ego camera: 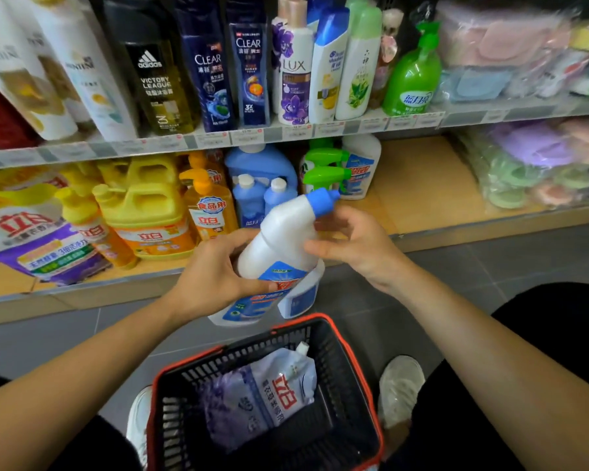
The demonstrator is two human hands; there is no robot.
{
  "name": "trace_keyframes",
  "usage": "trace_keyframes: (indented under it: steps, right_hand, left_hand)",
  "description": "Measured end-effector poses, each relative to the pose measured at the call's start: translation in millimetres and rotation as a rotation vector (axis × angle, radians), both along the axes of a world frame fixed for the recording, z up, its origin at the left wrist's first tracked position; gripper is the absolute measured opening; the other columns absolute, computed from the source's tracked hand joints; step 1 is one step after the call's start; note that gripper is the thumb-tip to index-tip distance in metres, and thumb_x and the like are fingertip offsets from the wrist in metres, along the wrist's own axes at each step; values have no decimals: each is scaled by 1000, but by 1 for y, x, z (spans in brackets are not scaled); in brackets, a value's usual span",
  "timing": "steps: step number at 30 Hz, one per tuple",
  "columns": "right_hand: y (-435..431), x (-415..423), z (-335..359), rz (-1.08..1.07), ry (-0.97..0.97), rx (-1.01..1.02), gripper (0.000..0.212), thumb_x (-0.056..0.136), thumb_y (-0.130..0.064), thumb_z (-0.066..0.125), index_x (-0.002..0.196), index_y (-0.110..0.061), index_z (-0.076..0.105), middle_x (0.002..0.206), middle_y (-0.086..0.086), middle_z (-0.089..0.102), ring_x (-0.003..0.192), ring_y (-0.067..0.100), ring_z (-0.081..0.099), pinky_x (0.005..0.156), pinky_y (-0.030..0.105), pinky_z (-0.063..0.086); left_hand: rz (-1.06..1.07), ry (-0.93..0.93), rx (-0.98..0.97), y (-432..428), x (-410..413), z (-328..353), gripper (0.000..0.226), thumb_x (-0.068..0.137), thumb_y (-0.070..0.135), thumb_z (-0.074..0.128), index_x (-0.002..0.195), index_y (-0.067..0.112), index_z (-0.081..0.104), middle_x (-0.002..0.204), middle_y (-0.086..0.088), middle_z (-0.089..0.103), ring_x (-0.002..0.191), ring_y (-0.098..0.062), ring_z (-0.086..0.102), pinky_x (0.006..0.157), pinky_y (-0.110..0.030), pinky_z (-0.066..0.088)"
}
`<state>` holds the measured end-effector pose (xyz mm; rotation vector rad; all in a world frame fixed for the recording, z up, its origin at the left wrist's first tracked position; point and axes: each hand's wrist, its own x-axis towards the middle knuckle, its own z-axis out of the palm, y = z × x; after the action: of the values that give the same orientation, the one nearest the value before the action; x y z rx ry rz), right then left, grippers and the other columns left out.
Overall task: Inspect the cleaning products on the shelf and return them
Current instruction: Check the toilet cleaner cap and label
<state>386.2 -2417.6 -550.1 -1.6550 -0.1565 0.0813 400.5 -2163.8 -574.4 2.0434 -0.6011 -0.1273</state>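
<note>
Two hands hold a white bottle (279, 232) in front of the lower shelf (422, 185), above the grey floor. The bottle is tilted, its blue cap (322, 202) pointing up and to the right. The left hand (215, 273) grips the bottle's middle, with the thumb across the blue label and the fingers curled round the far side. The right hand (357, 243) is at the bottle's shoulder, just below the cap. Its forefinger lies across the white plastic and its thumb curves up beside the neck, in a light pinch, while the other fingers are loosely bent. A second white bottle (301, 294) with a blue label sits tight against the lower right of the white bottle; what carries it cannot be told.

Below the white bottle stands a black mesh basket (340, 368) with a red rim, and a pale refill pouch (269, 392) lies inside it. A white shoe (400, 385) shows to the lower right of the bottle. Behind the bottle, on the lower shelf, stand blue detergent bottles (252, 195), with green spray bottles (323, 171) just right of them. To the bottle's left are yellow dish-soap jugs (147, 198). Well above the bottle, the upper shelf carries a row of shampoo bottles (215, 73).
</note>
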Motion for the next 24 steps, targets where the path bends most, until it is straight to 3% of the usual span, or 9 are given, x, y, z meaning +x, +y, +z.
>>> trace_keyframes:
  steps: [3, 5, 10, 15, 19, 22, 24]
  right_hand:
    - [-10, 1, 9, -33, -105, -64, 53, 64, -34, 89, 113, -39, 69, 102, -8, 72, 93, 11, 68, 84, 28, 57]
    - [-12, 0, 11, 22, -152, -149, 49, 69, -30, 88, 113, -36, 69, 97, -14, 71, 88, 6, 67, 80, 21, 54]
    - [-9, -3, 7, 68, -135, -158, 34, 70, -22, 86, 96, -36, 70, 93, -10, 75, 82, 6, 68, 75, 22, 55]
    - [-10, -3, 6, 94, -65, 10, 20, 80, -18, 79, 97, -23, 70, 74, 7, 71, 59, 20, 65, 57, 26, 54]
    - [-4, -4, 2, 28, 9, 134, 10, 84, -38, 69, 86, -28, 70, 64, -1, 59, 52, 9, 52, 47, 18, 41]
    - [5, -5, -5, -53, 1, 178, 16, 87, -39, 65, 80, -25, 63, 63, -1, 44, 48, 5, 36, 45, 15, 30]
    - [8, -5, -5, -80, -41, 139, 15, 90, -38, 62, 81, -26, 61, 64, -6, 45, 48, 3, 37, 46, 14, 32]
  left_hand:
    - [4, -165, 163, 6, 0, -3, 76, 61, 66, 78, 130, 41, 59, 112, 16, 74, 97, -6, 70, 76, -42, 59]
    - [-2, -288, 261, 9, 2, -6, 77, 64, 69, 73, 133, 42, 56, 107, 11, 76, 89, -13, 71, 68, -41, 58]
    - [-2, -453, 436, 14, 8, -16, 76, 70, 51, 88, 139, 32, 59, 101, -3, 77, 85, -33, 72, 61, -41, 54]
    - [8, -546, 426, 8, 11, -12, 71, 77, 59, 73, 140, 28, 59, 106, -7, 77, 87, -36, 72, 60, -44, 54]
    - [10, -552, 412, 3, 8, -9, 72, 77, 64, 61, 137, 24, 61, 101, -8, 77, 82, -37, 72, 59, -44, 54]
    - [4, -545, 396, 0, 5, -9, 72, 76, 66, 59, 136, 25, 63, 94, -7, 77, 77, -34, 71, 57, -42, 53]
    - [-1, -480, 362, -2, 3, -8, 74, 73, 69, 62, 135, 28, 63, 94, -5, 77, 78, -31, 70, 58, -42, 54]
